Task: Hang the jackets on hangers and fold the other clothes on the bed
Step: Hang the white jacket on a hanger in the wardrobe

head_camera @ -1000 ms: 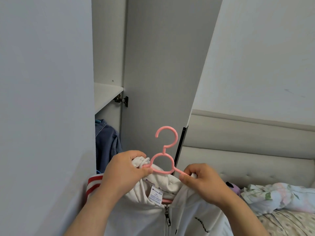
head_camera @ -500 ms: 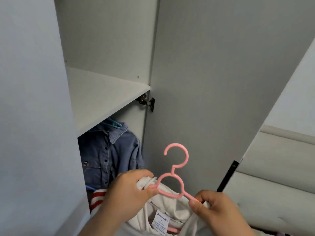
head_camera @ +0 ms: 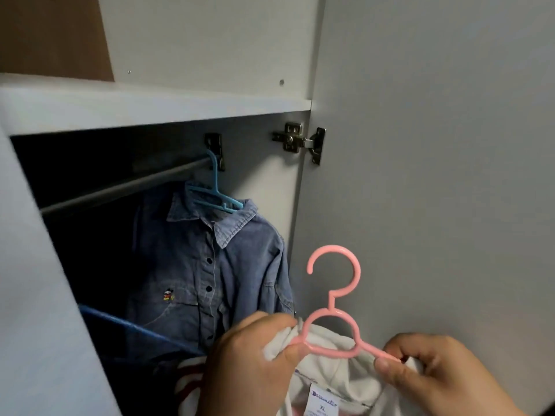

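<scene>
My left hand point(head_camera: 252, 364) pinches the jacket point(head_camera: 330, 370) against one end of the hanger point(head_camera: 331, 303), and my right hand point(head_camera: 435, 376) pinches the other end, fingers curled tight on both. The hook opens leftward. The rail point(head_camera: 120, 187) lies up and left, farther in and nearer my left hand, with a shirt point(head_camera: 195, 280) hanging at its right end.

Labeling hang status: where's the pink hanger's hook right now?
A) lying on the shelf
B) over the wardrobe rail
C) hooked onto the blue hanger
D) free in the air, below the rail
D: the pink hanger has its hook free in front of the door panel, below the rail, with the left hand and right hand pinching its arms.
</scene>
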Motion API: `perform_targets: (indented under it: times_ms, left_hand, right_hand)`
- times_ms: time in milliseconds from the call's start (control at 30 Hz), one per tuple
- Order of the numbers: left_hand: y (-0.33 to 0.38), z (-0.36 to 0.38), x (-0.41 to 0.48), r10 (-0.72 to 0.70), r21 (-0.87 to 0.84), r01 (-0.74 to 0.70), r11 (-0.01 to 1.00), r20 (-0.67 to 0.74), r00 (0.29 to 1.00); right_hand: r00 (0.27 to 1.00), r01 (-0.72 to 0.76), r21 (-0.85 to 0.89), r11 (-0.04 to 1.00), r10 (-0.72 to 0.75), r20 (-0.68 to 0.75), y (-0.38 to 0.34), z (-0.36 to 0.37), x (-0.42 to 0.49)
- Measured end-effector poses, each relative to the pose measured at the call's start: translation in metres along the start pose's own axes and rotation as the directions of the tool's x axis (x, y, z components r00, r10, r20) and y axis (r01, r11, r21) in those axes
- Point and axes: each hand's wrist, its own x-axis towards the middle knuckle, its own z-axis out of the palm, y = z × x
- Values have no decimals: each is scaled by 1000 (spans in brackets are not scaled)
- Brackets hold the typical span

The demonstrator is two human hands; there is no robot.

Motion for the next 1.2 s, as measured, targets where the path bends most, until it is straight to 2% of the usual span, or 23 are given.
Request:
perform_targets:
  times_ms: [233,367,467,567,700,833,1000,1067,1200]
  left_hand:
    - [-59,30,-31,61,67,-57,996,-59,996]
    - [-85,48,-59,101,79,-94,992,-92,991]
    - [-88,52,-80,79,131,-65,989,-110,991]
    - [-83,49,-88,59,189,-34,981,-128,990]
    - [-71,43,-93,26,220,8,975,-150,988]
    - [-70,40,-99,-6,169,26,985,-114,993]
    - [-74,36,-102,-57,141,68,988,-83,995]
    - [-74,35,-100,-68,142,80,987,-88,994]
    - [-75,32,-93,-74,132,91,987,-129,989]
  right_hand:
    - [988,140,-58,988,-143,-52,41,58,16]
    - [983,170,-39,985,-172,-67,67,87,14]
    - [969,236,-29,971,-238,-69,80,101,11]
    - [939,340,61,938,-335,-79,89,110,13]
    - [915,401,115,909,-390,-106,98,115,17]
    - [894,446,82,891,-438,-100,101,118,17]
    - [866,500,167,850,-484,-127,104,113,17]
    - [872,487,138,862,-471,-136,106,111,18]
    - [892,428,-30,903,-427,-149,110,111,18]
